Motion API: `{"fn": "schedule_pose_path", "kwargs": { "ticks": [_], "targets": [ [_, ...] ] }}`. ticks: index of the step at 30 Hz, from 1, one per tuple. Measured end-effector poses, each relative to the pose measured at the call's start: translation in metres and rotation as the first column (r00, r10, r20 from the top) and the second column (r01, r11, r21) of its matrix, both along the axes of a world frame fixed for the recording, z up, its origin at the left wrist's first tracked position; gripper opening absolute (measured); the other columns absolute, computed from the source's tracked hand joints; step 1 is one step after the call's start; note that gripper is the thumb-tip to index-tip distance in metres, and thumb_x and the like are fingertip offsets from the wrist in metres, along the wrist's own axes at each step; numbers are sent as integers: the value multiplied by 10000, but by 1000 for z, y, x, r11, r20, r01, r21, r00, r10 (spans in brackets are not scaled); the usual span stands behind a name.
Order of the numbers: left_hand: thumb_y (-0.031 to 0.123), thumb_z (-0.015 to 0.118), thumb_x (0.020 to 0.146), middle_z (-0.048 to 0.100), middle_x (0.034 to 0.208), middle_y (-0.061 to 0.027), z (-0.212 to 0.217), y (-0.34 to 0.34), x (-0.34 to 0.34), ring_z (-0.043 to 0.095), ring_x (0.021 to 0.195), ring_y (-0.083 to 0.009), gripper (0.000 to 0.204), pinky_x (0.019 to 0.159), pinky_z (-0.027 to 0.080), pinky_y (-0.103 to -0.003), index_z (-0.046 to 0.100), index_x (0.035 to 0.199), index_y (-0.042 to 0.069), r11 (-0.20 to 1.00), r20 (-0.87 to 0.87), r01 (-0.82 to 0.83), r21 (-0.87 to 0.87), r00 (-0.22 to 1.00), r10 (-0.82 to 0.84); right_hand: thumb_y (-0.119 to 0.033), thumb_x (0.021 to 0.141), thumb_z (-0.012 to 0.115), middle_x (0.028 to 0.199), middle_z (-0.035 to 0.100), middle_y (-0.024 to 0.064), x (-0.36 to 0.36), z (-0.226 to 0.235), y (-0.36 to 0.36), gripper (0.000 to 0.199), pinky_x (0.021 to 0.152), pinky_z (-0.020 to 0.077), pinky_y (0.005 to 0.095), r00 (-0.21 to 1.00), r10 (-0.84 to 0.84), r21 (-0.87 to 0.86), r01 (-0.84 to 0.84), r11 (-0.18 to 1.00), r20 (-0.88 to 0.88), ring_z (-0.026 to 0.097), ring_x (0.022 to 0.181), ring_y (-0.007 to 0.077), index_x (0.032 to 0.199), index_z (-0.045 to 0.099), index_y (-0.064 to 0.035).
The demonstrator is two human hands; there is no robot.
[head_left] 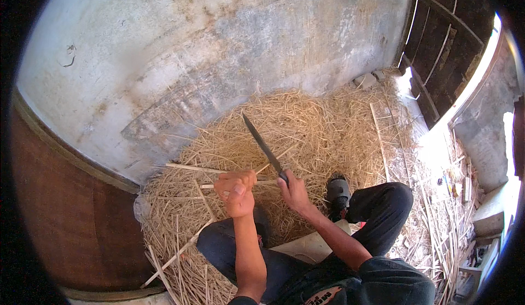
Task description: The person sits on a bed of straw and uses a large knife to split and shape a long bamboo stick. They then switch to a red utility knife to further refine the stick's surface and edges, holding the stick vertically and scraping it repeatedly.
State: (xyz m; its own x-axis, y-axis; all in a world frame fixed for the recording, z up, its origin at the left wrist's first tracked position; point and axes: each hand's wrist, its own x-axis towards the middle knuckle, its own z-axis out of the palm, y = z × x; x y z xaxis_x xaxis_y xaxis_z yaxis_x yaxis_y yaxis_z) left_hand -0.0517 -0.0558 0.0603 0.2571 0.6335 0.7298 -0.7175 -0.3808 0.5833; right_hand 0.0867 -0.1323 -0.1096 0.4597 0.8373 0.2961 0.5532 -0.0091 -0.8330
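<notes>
My right hand (297,194) is wrapped round the dark handle of a long knife (263,147). Its narrow, dark blade slants up and to the left, away from me. Beside it on the left, my left hand (235,192) is closed in a fist, thumb on top. A thin pale strip (285,152), like split bamboo or wood, comes out past the fist and runs behind the blade. Inside the fist, the strip is hidden by the fingers. More pale strips (192,168) lie just left of this hand.
I sit low over a thick heap of straw-like shavings (322,124), knees bent, one shoe (338,192) on it. A stained wall (219,42) rises ahead. To the left stands a brown panel (71,201); far right, a dark plank door (445,42). Long strips (437,245) lie lower right.
</notes>
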Motion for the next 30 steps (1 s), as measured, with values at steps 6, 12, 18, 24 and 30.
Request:
{"fn": "schedule_pose_path", "kwargs": {
  "ticks": [6, 12, 18, 24, 30],
  "targets": [
    [228, 516, 963, 217, 525, 14, -12, 11, -22, 141, 529, -133, 442, 565, 201, -365, 236, 628, 155, 983, 89, -58, -173, 993, 74, -410, 1070, 522, 766, 652, 239, 28, -60, 1, 465, 708, 508, 529, 956, -263, -93, 252, 963, -131, 658, 730, 451, 1146, 651, 31],
    [259, 477, 1000, 197, 537, 13, 20, 0, -17, 151, 539, -135, 448, 595, 216, -363, 237, 638, 151, 991, 91, -55, -126, 994, 67, -478, 1101, 455, 656, 476, -20, 40, -45, 11, 439, 446, 346, 300, 669, -11, -117, -114, 987, -743, 423, 483, 105, 879, 528, -106],
    [252, 456, 1019, 168, 552, 19, 15, 5, -31, 134, 546, -138, 447, 591, 215, -365, 222, 652, 149, 980, 201, 24, -199, 979, 17, -487, 1102, 454, 631, 332, -64, 57, 6, -1, 396, 401, 216, 251, 36, 161, 158, -77, 984, -986, 285, 467, 60, 874, 437, -164],
    [270, 438, 1052, 185, 576, 20, 15, 9, -25, 151, 558, -136, 432, 591, 231, -355, 264, 673, 153, 931, 306, 27, -364, 948, 92, -373, 1052, 603, 667, 450, -52, 77, 7, 2, 324, 414, 256, 255, 598, -38, 119, 221, 968, -801, 367, 487, 44, 863, 487, -138],
    [275, 421, 1089, 232, 582, 13, 25, 20, -42, 231, 560, -132, 441, 602, 296, -321, 312, 680, 151, 804, 398, 117, -583, 904, 157, -256, 921, 786, 826, 581, -26, 96, 59, -9, 443, 654, 413, 280, 798, -229, 153, 370, 916, -558, 502, 740, 72, 1256, 673, 11]
  ]
}}
